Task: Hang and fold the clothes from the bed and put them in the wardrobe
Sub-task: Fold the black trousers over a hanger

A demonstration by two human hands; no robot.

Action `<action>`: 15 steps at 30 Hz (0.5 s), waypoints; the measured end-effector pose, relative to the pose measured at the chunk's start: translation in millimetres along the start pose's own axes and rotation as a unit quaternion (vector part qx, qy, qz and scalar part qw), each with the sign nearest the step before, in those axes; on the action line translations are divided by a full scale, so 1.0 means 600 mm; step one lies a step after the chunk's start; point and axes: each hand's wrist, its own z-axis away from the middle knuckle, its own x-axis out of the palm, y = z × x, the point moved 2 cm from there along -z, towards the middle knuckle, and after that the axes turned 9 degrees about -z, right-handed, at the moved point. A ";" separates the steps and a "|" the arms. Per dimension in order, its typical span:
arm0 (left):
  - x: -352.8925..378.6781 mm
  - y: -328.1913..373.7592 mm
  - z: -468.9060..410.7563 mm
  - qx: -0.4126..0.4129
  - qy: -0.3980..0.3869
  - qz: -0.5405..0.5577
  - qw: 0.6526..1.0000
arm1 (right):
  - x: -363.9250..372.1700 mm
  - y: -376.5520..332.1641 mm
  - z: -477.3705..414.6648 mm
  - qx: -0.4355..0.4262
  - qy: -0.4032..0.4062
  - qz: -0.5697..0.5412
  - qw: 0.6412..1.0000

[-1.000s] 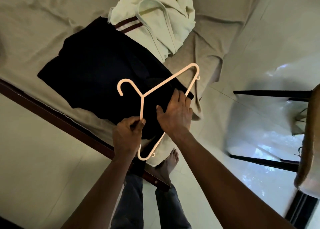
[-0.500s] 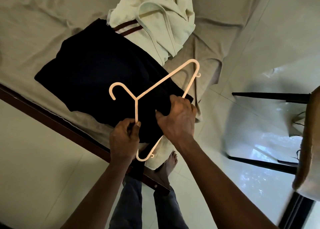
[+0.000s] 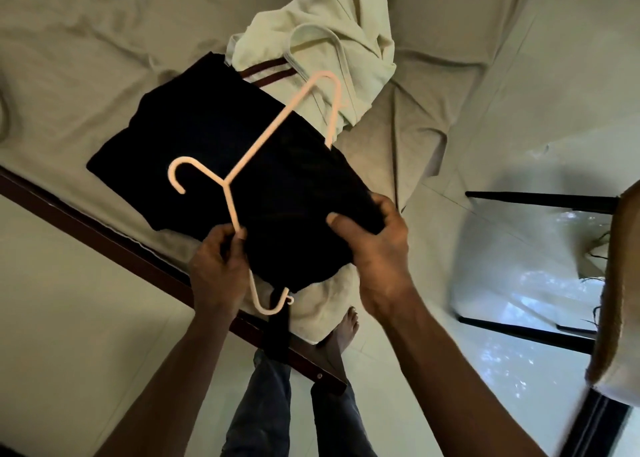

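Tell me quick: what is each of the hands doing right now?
Left hand: closed, pinching the white hanger by one arm.
Right hand: closed, gripping the edge of the dark garment.

Can't trace the bottom bar of the hanger point(image 3: 263, 138), hidden behind the dark garment point(image 3: 194, 127). Can't see fingertips of the right hand point(image 3: 377, 249), tucked into that cloth. Loses the cream garment point(image 3: 353, 41) at the top edge, the chair point(image 3: 623, 249) at the right.
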 end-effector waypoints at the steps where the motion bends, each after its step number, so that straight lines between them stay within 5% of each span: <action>1: -0.012 0.002 -0.011 -0.006 0.012 -0.007 1.000 | -0.001 -0.006 -0.005 0.041 0.004 -0.107 0.993; 3: -0.029 0.001 -0.031 -0.006 0.012 -0.005 1.000 | 0.004 -0.011 -0.012 0.126 -0.018 -0.305 0.944; 5: -0.032 -0.001 -0.043 0.004 -0.012 0.004 1.000 | 0.005 0.005 -0.017 0.171 -0.032 -0.352 0.920; 9: -0.049 0.010 -0.057 0.030 -0.026 -0.008 0.999 | 0.014 0.049 -0.024 0.112 0.025 -0.064 0.991; 15: -0.107 -0.020 -0.109 -0.003 0.032 -0.042 0.999 | -0.012 0.039 -0.055 0.002 0.203 0.016 0.979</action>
